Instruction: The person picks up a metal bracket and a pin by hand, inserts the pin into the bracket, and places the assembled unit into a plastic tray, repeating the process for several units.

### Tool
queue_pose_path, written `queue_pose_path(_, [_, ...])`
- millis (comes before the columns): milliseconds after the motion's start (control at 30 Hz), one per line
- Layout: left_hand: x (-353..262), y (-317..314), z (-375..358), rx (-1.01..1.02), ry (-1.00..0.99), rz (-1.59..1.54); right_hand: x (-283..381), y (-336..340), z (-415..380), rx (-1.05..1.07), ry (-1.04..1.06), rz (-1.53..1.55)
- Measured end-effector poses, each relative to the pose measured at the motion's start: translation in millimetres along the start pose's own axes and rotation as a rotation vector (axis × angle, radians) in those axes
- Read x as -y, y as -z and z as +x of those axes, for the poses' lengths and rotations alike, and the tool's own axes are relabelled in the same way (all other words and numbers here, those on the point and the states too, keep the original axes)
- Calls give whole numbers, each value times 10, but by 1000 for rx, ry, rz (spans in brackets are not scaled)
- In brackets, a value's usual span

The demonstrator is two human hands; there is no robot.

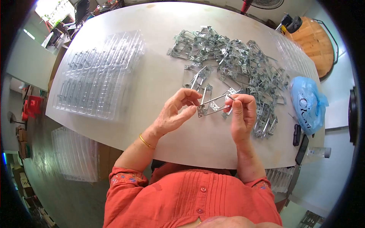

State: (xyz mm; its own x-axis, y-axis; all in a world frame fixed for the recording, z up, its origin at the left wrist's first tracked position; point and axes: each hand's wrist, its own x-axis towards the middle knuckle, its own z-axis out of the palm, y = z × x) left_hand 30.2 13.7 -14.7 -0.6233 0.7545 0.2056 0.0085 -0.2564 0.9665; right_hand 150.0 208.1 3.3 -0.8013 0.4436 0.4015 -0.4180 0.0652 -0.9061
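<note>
A small metal frame of thin rods and end plates (213,105) is held above the table between my two hands. My left hand (175,111) pinches its left end plate between thumb and fingers. At its right end, my right hand (243,113) is closed, with a short thin rod showing at the fingertips. Just beyond my hands lies a large tangled heap of similar metal parts (243,64), spreading to the right. A few loose pieces (199,78) rest nearest my fingers.
Stacked clear plastic trays (99,76) holding metal parts stand on the left of the white table (159,49). At right are a blue plastic bag (307,104), black objects (297,135), a clear bottle (318,152) and more clear trays (294,53).
</note>
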Motion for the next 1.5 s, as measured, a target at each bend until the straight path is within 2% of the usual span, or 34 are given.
queue_pose_path(33, [21, 17, 0, -6, -2, 1, -7, 6, 3, 6, 0, 2])
queue_pose_path(100, [29, 49, 3, 58, -15, 206, -24, 13, 6, 32, 12, 11])
queue_pose_path(233, [-8, -14, 18, 39, -98, 280, -8, -11, -24, 41, -3, -31])
queue_pose_path(333, [-40, 12, 16, 60, -76, 333, 8, -29, -36, 39, -11, -51])
queue_pose_path(533, [0, -10, 12, -21, -136, 369, -32, -54, -13, 83, 34, -16])
queue_pose_path(600, [-16, -15, 3, -86, -47, 298, -9, -77, -7, 12, 86, -43])
queue_pose_path(800, [115, 37, 23, -250, 2, 262, 44, -96, -110, 15, 98, -40])
queue_pose_path(867, [71, 36, 18, -270, -5, 281, 64, -150, -175, 238, 73, -76])
queue_pose_path(1033, [141, 40, 19, -333, -28, 287, -119, -336, -295, 433, 155, -211])
queue_pose_path(1100, [166, 27, 23, -355, -13, 175, -77, -417, -323, 587, 109, -340])
queue_pose_path(1133, [150, 25, 20, -360, -19, 177, -82, -459, -331, 593, 116, -339])
queue_pose_path(1200, [99, 23, 10, -356, -2, 241, -125, -530, -340, 698, 290, -438])
queue_pose_path(1233, [110, 21, 10, -366, -10, 242, -146, -541, -350, 741, 300, -479])
queue_pose_path(1367, [124, -7, 31, -381, -99, 235, -230, -574, -432, 811, 328, -633])
queue_pose_path(1433, [73, 5, 14, -377, -87, 262, -276, -583, -456, 732, 161, -591])
queue_pose_path(1467, [48, 14, 10, -384, -101, 261, -310, -578, -471, 740, 173, -597])
queue_pose_path(1500, [31, 16, 8, -378, -88, 259, -330, -580, -489, 729, 90, -602])
